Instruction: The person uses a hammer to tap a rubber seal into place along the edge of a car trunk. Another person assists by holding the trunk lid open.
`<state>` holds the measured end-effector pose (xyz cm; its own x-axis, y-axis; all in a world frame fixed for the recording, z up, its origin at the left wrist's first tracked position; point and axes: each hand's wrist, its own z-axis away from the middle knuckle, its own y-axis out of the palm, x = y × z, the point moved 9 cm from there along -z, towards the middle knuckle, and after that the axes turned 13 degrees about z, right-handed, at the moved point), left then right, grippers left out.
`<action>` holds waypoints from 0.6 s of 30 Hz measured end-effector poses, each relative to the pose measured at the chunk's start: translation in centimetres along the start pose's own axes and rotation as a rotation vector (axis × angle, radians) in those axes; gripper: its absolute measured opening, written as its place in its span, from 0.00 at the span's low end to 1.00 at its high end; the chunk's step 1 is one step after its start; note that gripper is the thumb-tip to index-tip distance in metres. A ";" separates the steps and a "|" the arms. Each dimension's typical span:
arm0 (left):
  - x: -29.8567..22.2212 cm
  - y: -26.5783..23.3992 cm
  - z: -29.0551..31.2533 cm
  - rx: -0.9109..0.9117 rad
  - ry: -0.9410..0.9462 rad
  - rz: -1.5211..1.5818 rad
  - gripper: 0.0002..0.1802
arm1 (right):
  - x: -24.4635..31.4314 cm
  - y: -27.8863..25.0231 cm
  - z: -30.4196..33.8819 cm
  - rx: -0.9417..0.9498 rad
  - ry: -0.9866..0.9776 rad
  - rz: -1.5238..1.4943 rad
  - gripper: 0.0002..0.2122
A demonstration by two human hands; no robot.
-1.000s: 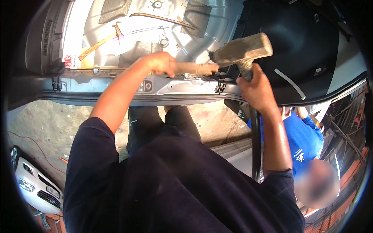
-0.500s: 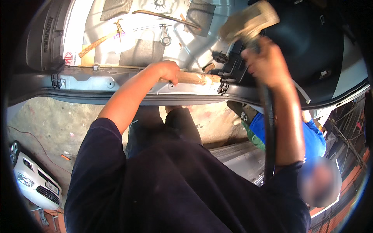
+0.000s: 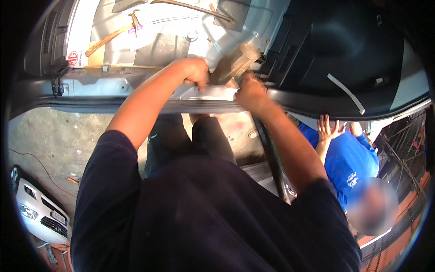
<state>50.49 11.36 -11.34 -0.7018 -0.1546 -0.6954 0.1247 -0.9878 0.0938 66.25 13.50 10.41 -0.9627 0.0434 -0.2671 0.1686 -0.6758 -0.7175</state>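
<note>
My right hand (image 3: 252,93) is closed round the long dark handle (image 3: 267,149) of a large mallet, close below its head. The blocky, tan mallet head (image 3: 238,64) is down at the rear sill (image 3: 210,94) of an open car trunk, blurred by motion. My left hand (image 3: 195,72) is closed at the sill, just left of the mallet head, on a wooden stick. Only a small bit of the wooden stick (image 3: 232,83) shows under the mallet head; whether the two touch I cannot tell.
On the trunk floor lie a hammer (image 3: 108,40) with a wooden handle and a rusty bar (image 3: 192,10). A white strip (image 3: 346,94) rests on the black trim at right. A co-worker in blue (image 3: 349,154) has a hand (image 3: 327,129) on the car's edge. A white car (image 3: 43,208) stands lower left.
My right hand has swung the mallet down and left, from above the black trim to the sill by my left hand. The co-worker's hand has come onto the car's edge.
</note>
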 end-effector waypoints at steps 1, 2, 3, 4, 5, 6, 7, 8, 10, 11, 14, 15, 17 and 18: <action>-0.4 -0.7 -0.4 -0.069 0.032 -0.023 0.34 | -1.4 1.3 -0.1 -0.008 -0.055 -0.067 0.17; 0.2 -3.9 -0.2 -0.140 0.041 -0.079 0.35 | -2.8 0.7 -2.6 -0.059 -0.142 -0.146 0.19; 1.7 -4.6 0.5 -0.175 0.052 -0.108 0.36 | -4.2 -2.4 -3.8 0.060 -0.083 -0.253 0.18; 2.9 -3.8 1.1 -0.203 0.068 -0.112 0.37 | -3.3 -7.3 -3.3 0.163 -0.046 -0.402 0.16; 4.1 -5.4 2.4 -0.238 0.092 0.110 0.37 | -4.1 -10.7 -2.2 0.163 -0.017 -0.408 0.15; 5.5 -8.8 4.5 -0.288 0.101 0.316 0.38 | -5.3 -13.0 -1.4 0.074 -0.028 -0.413 0.15; 5.3 -11.0 5.9 -0.296 0.092 0.359 0.39 | -6.0 -15.1 -0.5 0.028 0.005 -0.425 0.15; 5.0 -12.3 7.1 -0.294 0.079 0.406 0.40 | -6.6 -16.3 0.7 -0.007 0.042 -0.437 0.16; 3.0 -12.0 7.4 -0.257 0.074 0.419 0.40 | -7.5 -16.9 3.0 -0.055 0.103 -0.491 0.17; 1.5 -10.6 6.7 -0.233 0.079 0.384 0.39 | -7.4 -16.9 3.3 -0.081 0.125 -0.519 0.17; -0.2 -5.3 3.6 -0.192 0.076 0.166 0.37 | -6.9 -12.6 2.7 -0.128 0.053 -0.457 0.20; 0.5 -3.2 2.8 -0.202 0.068 0.144 0.37 | -6.2 -10.9 2.4 -0.168 -0.015 -0.410 0.21; 1.7 -0.3 1.7 -0.221 0.047 0.093 0.37 | -4.9 -5.5 1.4 0.041 0.052 -0.390 0.23; 1.7 0.1 1.4 -0.186 0.024 0.130 0.37 | -4.0 -2.6 0.9 0.096 0.052 -0.327 0.25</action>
<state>48.33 11.01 -11.49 -0.6549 -0.2775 -0.7029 0.3416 -0.9384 0.0521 69.43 14.37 13.91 -0.9499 0.3052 -0.0672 -0.1705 -0.6862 -0.7072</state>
